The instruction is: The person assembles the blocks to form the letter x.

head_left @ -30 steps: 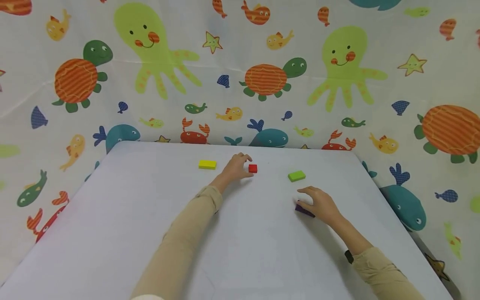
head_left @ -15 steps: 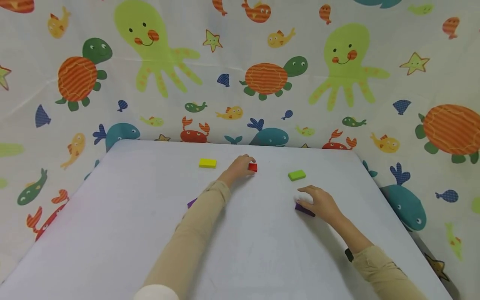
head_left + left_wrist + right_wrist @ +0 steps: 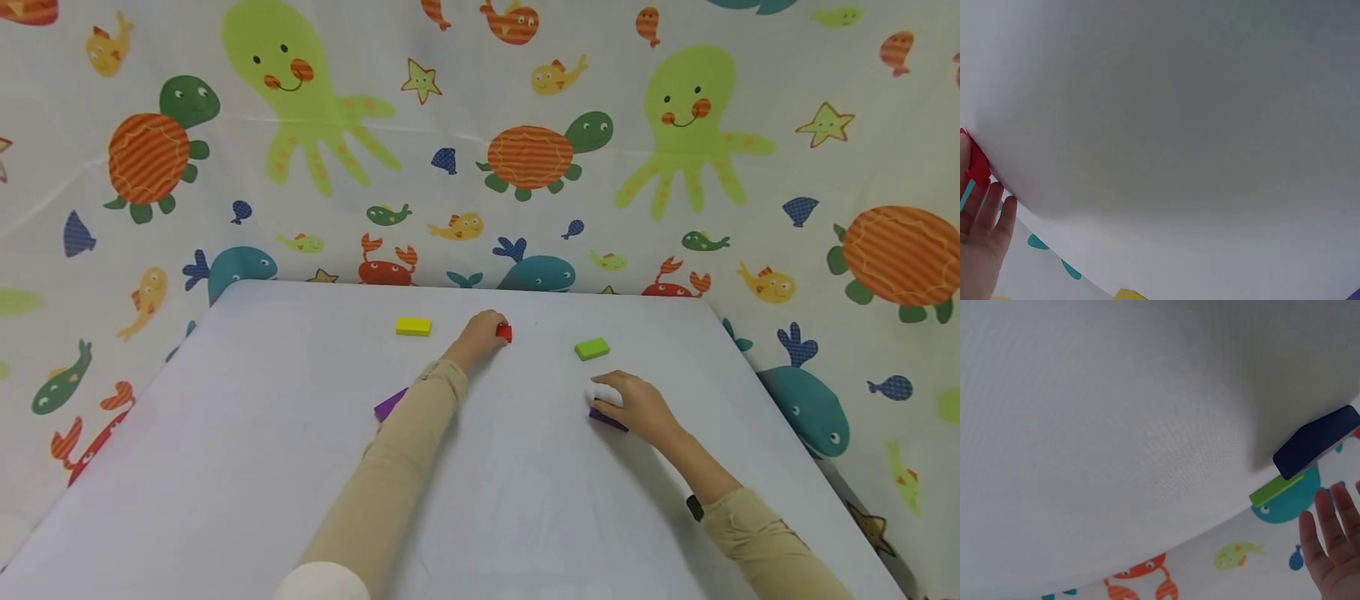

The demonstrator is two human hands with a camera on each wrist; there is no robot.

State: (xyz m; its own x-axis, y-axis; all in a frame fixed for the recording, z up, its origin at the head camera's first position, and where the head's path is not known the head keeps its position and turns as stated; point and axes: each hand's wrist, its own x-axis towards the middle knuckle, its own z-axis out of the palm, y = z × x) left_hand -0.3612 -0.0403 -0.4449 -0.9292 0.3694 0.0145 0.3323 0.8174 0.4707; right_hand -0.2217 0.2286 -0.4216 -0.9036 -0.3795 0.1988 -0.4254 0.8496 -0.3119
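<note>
At the far middle of the table, my left hand [image 3: 482,335] pinches a small red block [image 3: 504,333] between thumb and fingers. The left wrist view has the same red block [image 3: 979,165] at its left edge, the thumb on one side and fingertips on the other. On the right, my right hand [image 3: 643,408] is poised with thumb and fingers spread apart around a dark purple block [image 3: 607,420]. In the right wrist view the fingers [image 3: 1333,531] are straight, with a gap between them and the dark block [image 3: 1316,442].
A yellow block [image 3: 413,326] lies left of the left hand, a green block [image 3: 592,348] beyond the right. The left sleeve [image 3: 397,467] partly covers a purple block [image 3: 390,405]. Behind the white table [image 3: 225,433] hangs a curtain [image 3: 450,83] printed with sea animals.
My left hand has moved slightly right and closed its fingers on the red block. The purple block has come out from behind the left sleeve. My right hand has stayed in place.
</note>
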